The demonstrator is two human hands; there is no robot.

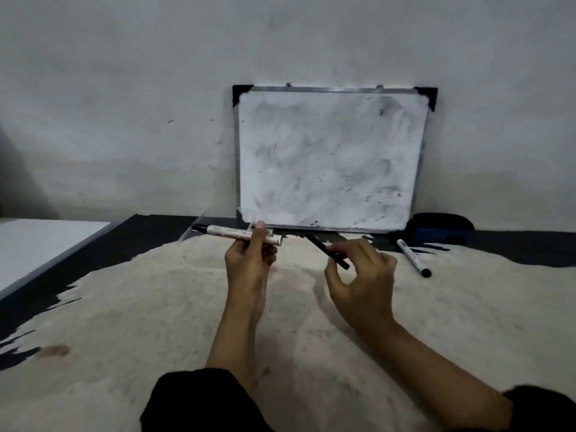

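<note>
Left hand [249, 260] — grasps a white cylindrical marker [230, 233], black-capped, level above the fleecy cream cloth [156, 307]. Right hand [361, 279] — pinches a slim black rod [327, 252], tilted. Far: smudged rectangular whiteboard [330, 157], metal-framed. Right: second marker [413, 257] lying flat; blue eraser [442, 229].

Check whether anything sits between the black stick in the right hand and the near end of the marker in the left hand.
Nothing visible. The left hand holds the white marker level, the right hand pinches the thin black stick; only the cream rug shows behind the gap between them. The spare marker lies well right.
</note>
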